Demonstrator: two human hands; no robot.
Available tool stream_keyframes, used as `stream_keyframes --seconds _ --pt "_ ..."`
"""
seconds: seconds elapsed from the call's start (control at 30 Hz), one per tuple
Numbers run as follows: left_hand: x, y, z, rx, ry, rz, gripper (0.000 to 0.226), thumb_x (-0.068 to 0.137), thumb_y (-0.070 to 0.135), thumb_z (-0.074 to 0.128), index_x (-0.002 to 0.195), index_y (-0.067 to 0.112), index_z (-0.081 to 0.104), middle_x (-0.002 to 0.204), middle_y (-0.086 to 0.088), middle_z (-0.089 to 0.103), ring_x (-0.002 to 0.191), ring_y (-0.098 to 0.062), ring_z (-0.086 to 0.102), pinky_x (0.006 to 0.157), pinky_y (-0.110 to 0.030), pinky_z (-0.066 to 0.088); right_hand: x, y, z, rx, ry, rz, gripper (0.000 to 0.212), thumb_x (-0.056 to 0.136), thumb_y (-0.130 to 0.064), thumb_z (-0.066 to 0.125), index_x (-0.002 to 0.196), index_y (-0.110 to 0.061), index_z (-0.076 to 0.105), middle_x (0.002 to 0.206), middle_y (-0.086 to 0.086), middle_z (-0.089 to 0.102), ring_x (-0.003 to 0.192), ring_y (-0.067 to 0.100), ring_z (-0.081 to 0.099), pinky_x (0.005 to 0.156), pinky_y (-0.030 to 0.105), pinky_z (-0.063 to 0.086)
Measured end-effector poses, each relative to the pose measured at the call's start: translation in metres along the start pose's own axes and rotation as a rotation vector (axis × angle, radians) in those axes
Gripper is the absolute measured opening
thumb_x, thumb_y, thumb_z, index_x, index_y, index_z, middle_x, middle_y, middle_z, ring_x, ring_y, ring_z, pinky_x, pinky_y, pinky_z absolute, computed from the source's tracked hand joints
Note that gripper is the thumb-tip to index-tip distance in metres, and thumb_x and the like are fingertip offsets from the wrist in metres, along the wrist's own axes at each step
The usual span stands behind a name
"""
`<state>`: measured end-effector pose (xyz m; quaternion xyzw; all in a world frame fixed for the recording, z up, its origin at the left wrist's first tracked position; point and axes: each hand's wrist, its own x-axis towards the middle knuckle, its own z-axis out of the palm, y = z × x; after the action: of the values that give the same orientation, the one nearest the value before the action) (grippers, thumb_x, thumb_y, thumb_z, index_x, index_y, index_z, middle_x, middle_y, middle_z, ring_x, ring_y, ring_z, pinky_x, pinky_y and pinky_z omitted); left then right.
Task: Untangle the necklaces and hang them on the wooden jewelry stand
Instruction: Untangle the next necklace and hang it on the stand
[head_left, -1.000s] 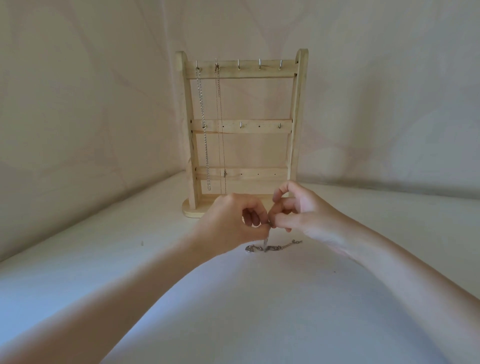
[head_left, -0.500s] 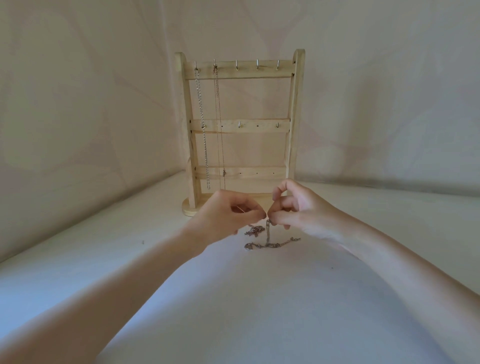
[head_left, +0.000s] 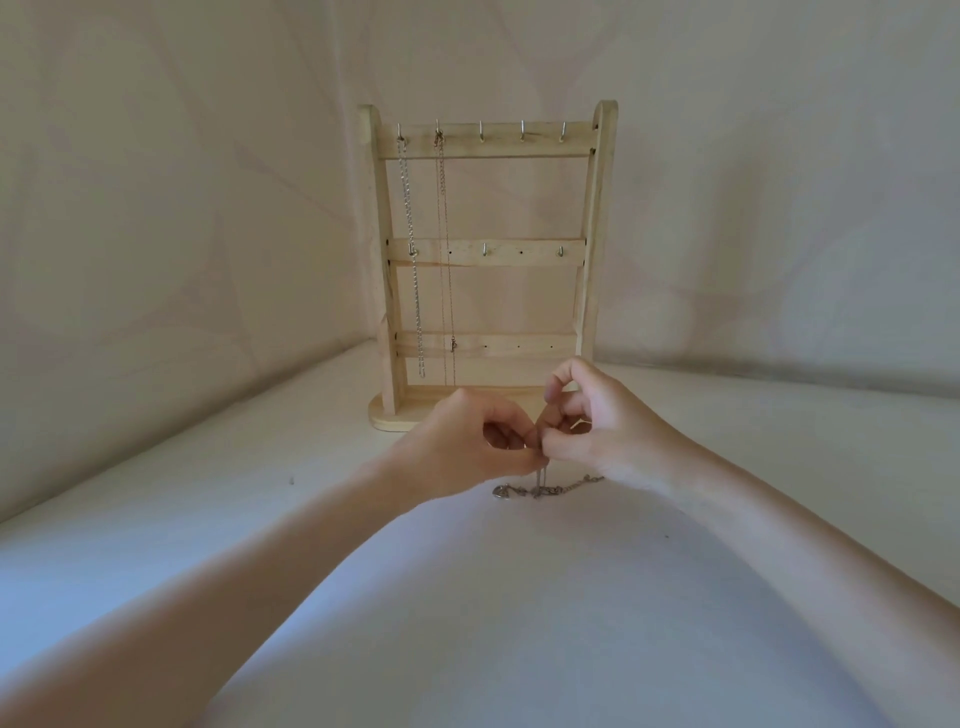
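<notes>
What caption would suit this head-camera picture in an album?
Both hands, left hand and right hand, pinch a tangled necklace before a wooden jewelry stand holding two hung chains.

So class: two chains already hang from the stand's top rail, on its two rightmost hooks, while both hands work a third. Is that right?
No. The head view shows the two hanging chains on the two leftmost hooks of the wooden stand. Both the left hand and right hand do pinch a third chain.

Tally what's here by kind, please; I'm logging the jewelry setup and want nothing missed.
Stand: 1
Chains hung on the stand: 2, one thick, one thin
Chain on the table, pinched by the left hand and right hand: 1 clump; I cannot tell if it is more than one
Total: 4
</notes>
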<state>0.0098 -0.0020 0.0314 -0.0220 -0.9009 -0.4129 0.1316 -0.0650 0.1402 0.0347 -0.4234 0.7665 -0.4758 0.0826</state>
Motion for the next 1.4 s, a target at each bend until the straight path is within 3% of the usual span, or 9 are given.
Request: stream_keyframes --seconds 0.2,0.33,0.43,0.67,0.87,1.03,1.1,1.2,1.4 --pt "0.002 0.001 -0.009 -0.382 0.112 -0.119 0.020 0.085 0.008 0.059 0.068 0.017 0.055 0.059 0.012 0.052 0.055 -0.005 0.046 0.050 -0.016 0.039 0.001 0.001 -0.002 0.174 0.015 0.054 0.011 0.085 -0.006 0.061 0.091 -0.015 0.062 0.076 -0.001 0.064 0.063 0.003 0.052 0.062 0.015 0.042" --pt "0.002 0.000 -0.009 -0.498 0.055 -0.173 0.021 0.086 0.010 0.058 0.069 0.020 0.053 0.062 0.010 0.053 0.059 -0.006 0.048 0.051 -0.018 0.041 0.001 0.002 0.001 0.203 0.021 0.041 0.010 0.083 -0.012 0.067 0.091 -0.013 0.072 0.086 0.003 0.071 0.065 -0.003 0.054 0.062 0.014 0.041" --pt "0.003 0.000 -0.008 -0.538 0.015 -0.191 0.020 0.086 0.011 0.060 0.069 0.020 0.054 0.063 0.009 0.054 0.058 -0.006 0.050 0.051 -0.017 0.042 0.000 0.002 0.001 0.201 0.060 0.031 0.007 0.081 -0.012 0.068 0.086 -0.014 0.073 0.077 -0.003 0.068 0.057 -0.006 0.051 0.059 0.011 0.040" --pt "0.003 0.001 -0.009 -0.446 0.025 -0.183 0.021 0.085 0.012 0.058 0.065 0.020 0.057 0.065 0.008 0.056 0.058 -0.007 0.050 0.052 -0.018 0.039 -0.001 -0.001 0.003 0.134 0.049 0.008 0.013 0.083 -0.011 0.065 0.073 -0.019 0.067 0.070 -0.005 0.059 0.053 -0.003 0.047 0.056 0.012 0.039" --pt "0.004 -0.002 -0.009 -0.459 0.033 -0.180 0.024 0.085 0.011 0.057 0.063 0.020 0.054 0.060 0.011 0.054 0.056 -0.005 0.050 0.051 -0.017 0.040 0.000 -0.002 0.004 0.120 0.035 0.017 0.004 0.082 -0.015 0.067 0.078 -0.016 0.069 0.072 -0.005 0.059 0.054 -0.004 0.046 0.055 0.011 0.038" --pt "0.003 0.000 -0.009 -0.398 0.047 -0.177 0.023 0.085 0.008 0.057 0.065 0.017 0.055 0.064 0.008 0.053 0.055 -0.007 0.048 0.046 -0.014 0.038 -0.001 -0.003 0.001 0.146 0.097 0.012 0.011 0.082 -0.015 0.068 0.072 -0.018 0.070 0.052 -0.017 0.053 0.049 -0.004 0.043 0.051 0.007 0.034" --pt "0.003 0.001 -0.009 -0.314 0.054 -0.170 0.019 0.085 0.009 0.058 0.067 0.017 0.058 0.064 0.007 0.054 0.054 -0.006 0.048 0.046 -0.014 0.038 -0.002 -0.002 0.002 0.133 0.093 0.013 0.013 0.082 -0.013 0.067 0.071 -0.017 0.068 0.057 -0.013 0.052 0.049 -0.003 0.042 0.052 0.008 0.034" --pt "0.004 0.001 -0.013 -0.163 0.081 -0.111 0.015 0.085 0.016 0.062 0.072 0.021 0.066 0.059 0.009 0.059 0.051 -0.003 0.050 0.046 -0.013 0.038 -0.002 -0.002 0.001 0.098 0.077 0.025 0.013 0.084 -0.014 0.065 0.071 -0.017 0.066 0.064 -0.007 0.051 0.048 -0.004 0.042 0.052 0.007 0.036" --pt "0.002 0.002 -0.017 -0.082 0.107 0.071 0.012 0.080 0.005 0.069 0.077 0.016 0.071 0.053 0.016 0.063 0.052 0.007 0.056 0.050 -0.006 0.039 -0.001 -0.003 0.000 0.093 0.079 0.047 0.017 0.084 -0.014 0.065 0.067 -0.019 0.064 0.060 -0.007 0.049 0.047 -0.003 0.042 0.050 0.006 0.035"
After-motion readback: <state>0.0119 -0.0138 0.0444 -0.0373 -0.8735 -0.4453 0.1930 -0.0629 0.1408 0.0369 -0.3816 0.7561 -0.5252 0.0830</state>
